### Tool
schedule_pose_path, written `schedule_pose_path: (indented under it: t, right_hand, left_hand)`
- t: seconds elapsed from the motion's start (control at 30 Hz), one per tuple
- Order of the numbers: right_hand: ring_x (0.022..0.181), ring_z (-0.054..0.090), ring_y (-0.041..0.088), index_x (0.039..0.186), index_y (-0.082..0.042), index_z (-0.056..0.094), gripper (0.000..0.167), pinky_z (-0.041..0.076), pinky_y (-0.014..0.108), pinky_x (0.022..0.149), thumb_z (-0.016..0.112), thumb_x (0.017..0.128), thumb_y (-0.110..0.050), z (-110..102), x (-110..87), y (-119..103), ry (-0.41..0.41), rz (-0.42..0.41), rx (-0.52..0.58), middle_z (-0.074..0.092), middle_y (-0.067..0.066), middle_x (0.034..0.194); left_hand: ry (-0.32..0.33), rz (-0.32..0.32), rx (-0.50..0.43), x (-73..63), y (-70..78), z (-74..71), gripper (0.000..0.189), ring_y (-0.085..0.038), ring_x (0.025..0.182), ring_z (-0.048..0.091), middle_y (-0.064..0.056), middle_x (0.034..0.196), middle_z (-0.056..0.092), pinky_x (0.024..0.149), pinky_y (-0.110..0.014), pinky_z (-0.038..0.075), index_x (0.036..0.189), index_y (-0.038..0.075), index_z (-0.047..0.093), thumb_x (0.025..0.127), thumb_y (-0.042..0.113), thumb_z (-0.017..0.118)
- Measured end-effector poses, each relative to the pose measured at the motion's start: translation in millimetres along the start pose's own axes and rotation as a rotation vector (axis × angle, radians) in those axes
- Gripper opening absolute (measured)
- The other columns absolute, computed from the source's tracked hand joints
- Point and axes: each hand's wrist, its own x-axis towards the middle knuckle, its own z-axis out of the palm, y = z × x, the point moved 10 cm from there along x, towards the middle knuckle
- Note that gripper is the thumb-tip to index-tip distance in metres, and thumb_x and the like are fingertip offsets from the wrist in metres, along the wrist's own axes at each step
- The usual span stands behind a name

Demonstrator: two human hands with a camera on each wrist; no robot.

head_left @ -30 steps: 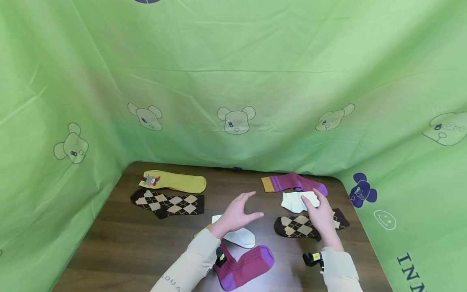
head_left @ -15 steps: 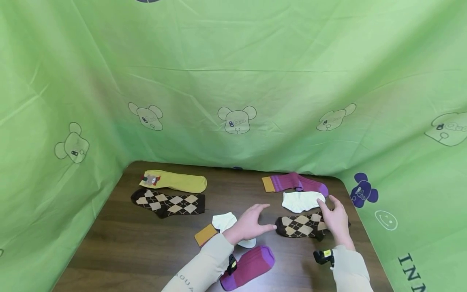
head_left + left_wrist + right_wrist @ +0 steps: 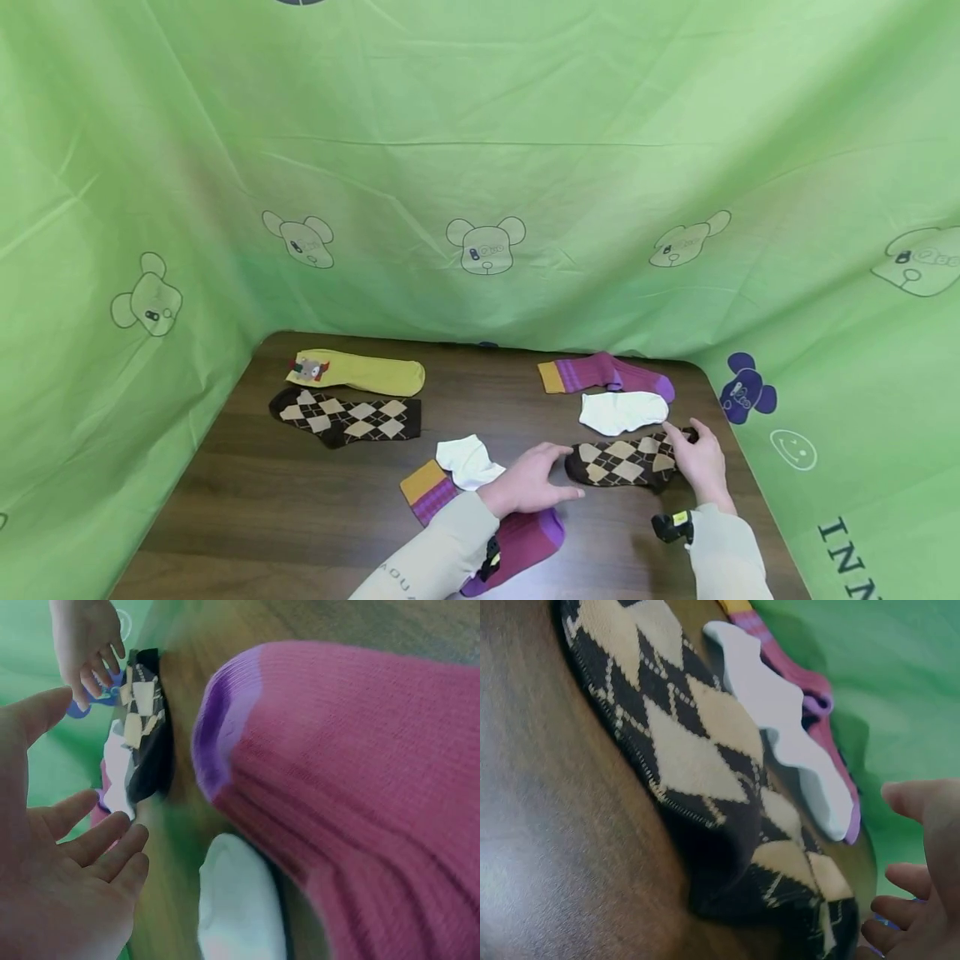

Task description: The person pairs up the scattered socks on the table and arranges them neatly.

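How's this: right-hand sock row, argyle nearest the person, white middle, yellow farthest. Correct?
Not quite: the head view shows the farthest is a magenta sock, not a yellow one. The argyle sock is nearest and the white sock in the middle, as you say.

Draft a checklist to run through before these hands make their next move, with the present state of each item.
1. Left hand free: ok, fingers open, holding nothing.
2. Right hand free: ok, it holds nothing.
3. Right hand touching the right-side checkered sock: cannot tell; it is at the cuff end.
4. That sock gripped at both ends: not ok; the left hand is open near the toe, without a grip.
5. Similar sock in view: ok, the left-side checkered sock lies on the table beside the yellow sock.
6. Nearest purple sock fully visible from the head: not ok, the left sleeve covers part.
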Motion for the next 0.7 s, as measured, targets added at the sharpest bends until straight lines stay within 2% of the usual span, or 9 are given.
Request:
schedule_pose_path:
  t: [0.17,0.37,0.57,0.7]
  right_hand:
    - [0.134,0.028,0.061,0.149,0.015,0.029,0.07,0.023,0.062,0.113,0.05,0.104,-0.035,1.6,2.3,11.4,-0.006,0.007,-0.024,0.029,0.044,0.147]
    - [0.132,0.03,0.06,0.144,0.018,0.033,0.056,0.024,0.062,0.111,0.046,0.1,-0.015,-0.1,4.0,16.8,0.02,-0.032,-0.059,0.033,0.045,0.143]
    - [0.129,0.033,0.062,0.143,0.018,0.033,0.061,0.027,0.063,0.11,0.054,0.095,-0.014,-2.4,1.6,20.9,0.006,-0.016,-0.101,0.034,0.049,0.137]
    - [0.128,0.032,0.064,0.147,0.011,0.034,0.067,0.028,0.069,0.105,0.06,0.092,-0.017,-3.5,-3.1,22.8,-0.014,0.037,-0.117,0.034,0.046,0.14]
  left_hand:
    - [-0.029,-0.008,0.02,-0.6,4.2,6.4,0.07,-0.016,0.128,0.052,-0.007,0.136,0.06,0.106,-0.024,0.038,0.142,0.004,0.056,0.089,0.046,0.075]
    - [-0.065,-0.039,0.058,2.2,5.6,14.1,0.069,-0.016,0.128,0.052,-0.008,0.135,0.06,0.106,-0.024,0.038,0.14,0.005,0.059,0.089,0.048,0.073]
    - [-0.08,-0.071,0.078,3.3,4.8,16.4,0.069,-0.018,0.129,0.051,-0.01,0.138,0.058,0.107,-0.025,0.037,0.141,0.004,0.059,0.091,0.049,0.071]
    - [-0.058,-0.04,0.105,5.4,5.8,16.1,0.062,-0.018,0.127,0.054,-0.012,0.135,0.06,0.106,-0.024,0.038,0.139,-0.001,0.059,0.094,0.04,0.07]
